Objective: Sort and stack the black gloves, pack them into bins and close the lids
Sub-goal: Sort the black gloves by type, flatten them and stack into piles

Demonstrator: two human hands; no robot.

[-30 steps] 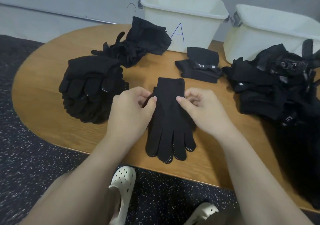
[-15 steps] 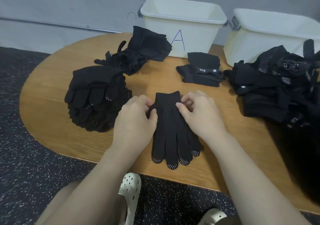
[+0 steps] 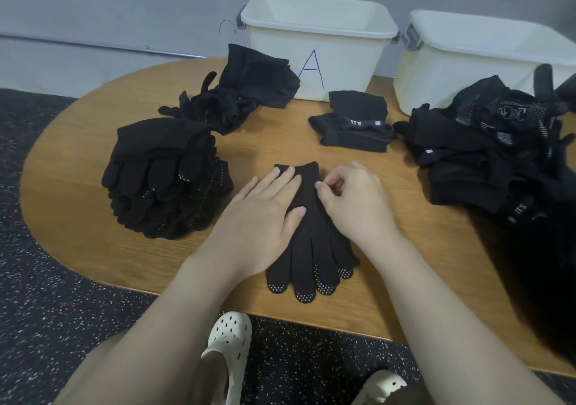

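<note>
Two hands on one dotted glove [image 3: 311,248] near the table's [image 3: 78,161] front edge! Left of it sits a stacked glove pile [image 3: 165,177]. Left hand [image 3: 265,214] presses flat, fingers straight, on the cuff; right hand [image 3: 352,205] pinches the cuff's edge, fingers curled. Two white bins [image 3: 314,46] line the back edge.

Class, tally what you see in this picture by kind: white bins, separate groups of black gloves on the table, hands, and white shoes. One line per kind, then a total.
White bins: 2, the bin marked A and the bin at right
Black glove groups: 5, the dotted stack, the back pile, the labelled small stack, the right heap, the pressed gloves
Hands: 2, left hand, right hand
White shoes: 2, left shoe, right shoe
Total: 11
</note>
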